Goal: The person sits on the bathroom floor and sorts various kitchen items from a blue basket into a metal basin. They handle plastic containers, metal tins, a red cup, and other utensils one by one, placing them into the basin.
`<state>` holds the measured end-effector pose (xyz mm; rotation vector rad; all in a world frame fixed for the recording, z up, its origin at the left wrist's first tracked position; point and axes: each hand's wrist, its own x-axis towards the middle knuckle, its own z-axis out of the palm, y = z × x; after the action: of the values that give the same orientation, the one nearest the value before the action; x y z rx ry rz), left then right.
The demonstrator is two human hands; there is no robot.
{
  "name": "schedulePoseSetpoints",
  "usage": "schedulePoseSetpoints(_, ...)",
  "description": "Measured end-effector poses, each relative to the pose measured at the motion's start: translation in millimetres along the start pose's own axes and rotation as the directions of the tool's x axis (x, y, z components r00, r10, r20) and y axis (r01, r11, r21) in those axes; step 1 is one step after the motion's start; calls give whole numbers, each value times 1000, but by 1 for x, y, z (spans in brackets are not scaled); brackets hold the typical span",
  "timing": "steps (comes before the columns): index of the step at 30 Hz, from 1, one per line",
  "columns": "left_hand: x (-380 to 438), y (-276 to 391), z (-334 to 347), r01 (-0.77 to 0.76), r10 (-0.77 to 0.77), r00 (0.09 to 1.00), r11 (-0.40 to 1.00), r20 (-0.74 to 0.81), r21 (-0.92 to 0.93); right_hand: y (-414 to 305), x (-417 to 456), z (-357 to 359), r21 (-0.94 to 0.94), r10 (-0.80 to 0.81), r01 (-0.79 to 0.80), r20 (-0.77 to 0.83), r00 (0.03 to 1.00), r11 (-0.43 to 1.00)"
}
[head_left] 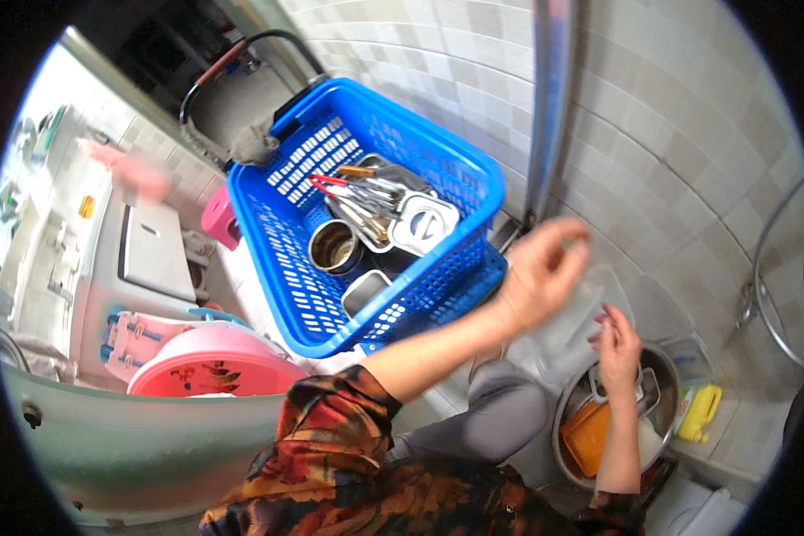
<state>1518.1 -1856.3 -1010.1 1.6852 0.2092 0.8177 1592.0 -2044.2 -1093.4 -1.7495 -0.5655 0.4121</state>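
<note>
My left hand [546, 275] is raised to the right of a blue plastic basket [382, 338], blurred, with fingers bent and nothing seen in it. Inside the basket lie a metal pot [335, 246], tongs with red handles [328, 182], other metal utensils, a square steel lid [424, 224] and a steel container [366, 292]. My right hand [618, 348] hovers, fingers apart and holding nothing visible, over a round metal basin [670, 375]. An orange tray [586, 439] and metal-rimmed pieces lie in the basin. Beside my hands is a translucent plastic container [563, 335], partly hidden.
A pink basin [241, 355] and a folded pink-and-blue plastic item [144, 342] stand at the left, behind a curved glass panel [147, 449]. A pink stool [221, 218] is beyond them. A yellow bottle [700, 412] stands near the tiled wall. A metal-framed post [549, 107] rises beside the basket.
</note>
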Motion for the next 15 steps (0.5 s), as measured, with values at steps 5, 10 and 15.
schedulePoseSetpoints(5, 81, -19, -164, -23, 24, 898, 1000, -439, 8, -97, 32, 138, 57, -441, 437, 139, 887, 898)
schedulePoseSetpoints(10, 66, -86, -306, 551, -415, 732, 828, -540, 109, -120, 69, 229, -27, -602, 628, 253, 757, 778)
schedulePoseSetpoints(15, 26, -155, -362, 784, -681, 538, 621, -497, -1, -120, 91, 264, -580, -332, 509, 390, 859, 636)
